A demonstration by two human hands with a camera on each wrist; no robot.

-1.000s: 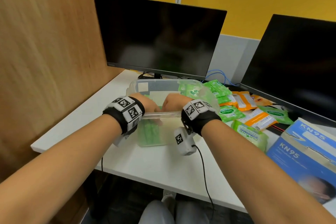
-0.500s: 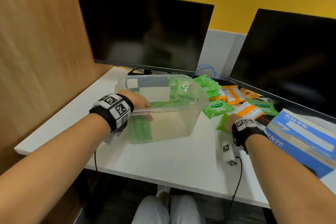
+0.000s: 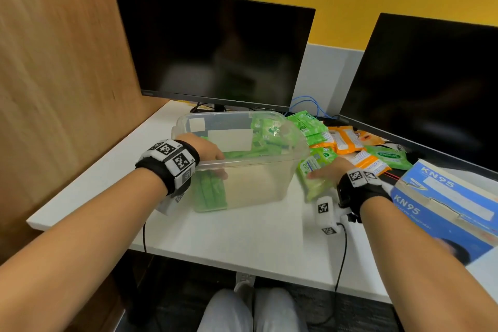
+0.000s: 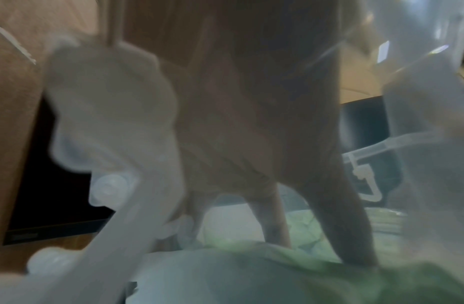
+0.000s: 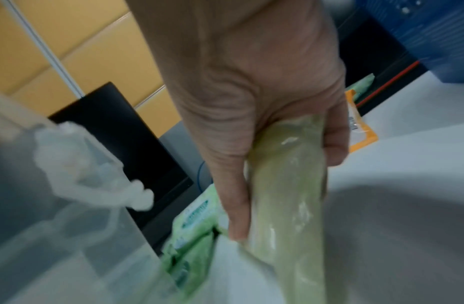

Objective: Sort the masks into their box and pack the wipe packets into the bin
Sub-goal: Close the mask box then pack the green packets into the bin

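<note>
A clear plastic bin [image 3: 258, 188] stands mid-desk with green wipe packets [image 3: 210, 191] inside. My left hand [image 3: 213, 156] reaches over its near left rim; the left wrist view shows its fingers [image 4: 272, 222] extended down onto the green packets, gripping nothing. Just right of the bin, my right hand [image 3: 320, 174] grips a green wipe packet [image 3: 314, 188], thumb on one side and fingers on the other, as the packet [image 5: 288, 205] shows in the right wrist view. A blue KN95 mask box [image 3: 444, 197] lies at the right edge. No loose masks are visible.
A pile of green and orange wipe packets [image 3: 350, 143] lies behind my right hand. Two dark monitors [image 3: 215, 48] stand at the back, with a wooden partition on the left. Blue cables [image 3: 310, 105] run behind the bin. Bare white desk [image 3: 242, 234] stretches in front of it.
My right hand left the bin, swung right to the packet pile and took hold of a green packet. My left hand stayed at the bin.
</note>
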